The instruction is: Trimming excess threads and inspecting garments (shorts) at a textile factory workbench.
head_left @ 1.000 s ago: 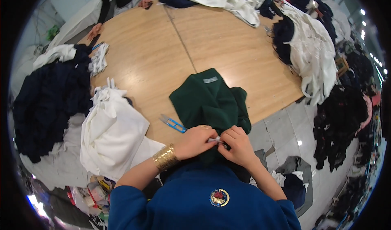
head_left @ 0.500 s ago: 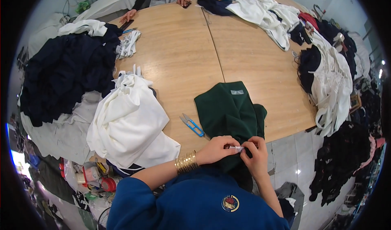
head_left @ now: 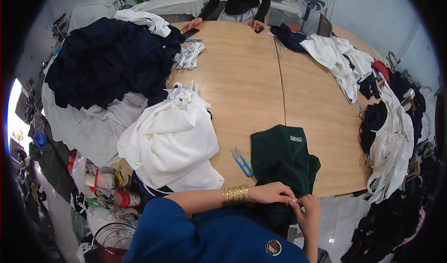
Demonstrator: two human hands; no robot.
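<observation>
Over the near edge of the table, my left hand (head_left: 274, 193) and my right hand (head_left: 307, 211) meet fingertip to fingertip, both closed in a pinch. Between them shows a small white piece (head_left: 294, 201), mostly hidden by the fingers; its kind is unclear. Just under the hands lies a dark green folded garment (head_left: 281, 156) with a pale rectangular patch near its far edge, its near part hanging toward my lap. To its left rest blue thread snips (head_left: 242, 163), blades pointing away from me, touched by neither hand.
A white cloth bundle (head_left: 172, 142) sits left of the snips, a dark navy heap (head_left: 111, 62) behind it. White straps (head_left: 190, 55) lie farther back. White garments (head_left: 335, 62) and white strips (head_left: 396, 142) line the right side. Across the wooden table (head_left: 242, 76), a person in black rests both hands.
The view has tilted up and turned left, so the table's things sit lower and farther right. Less of the white piece shows between my fingertips now.
</observation>
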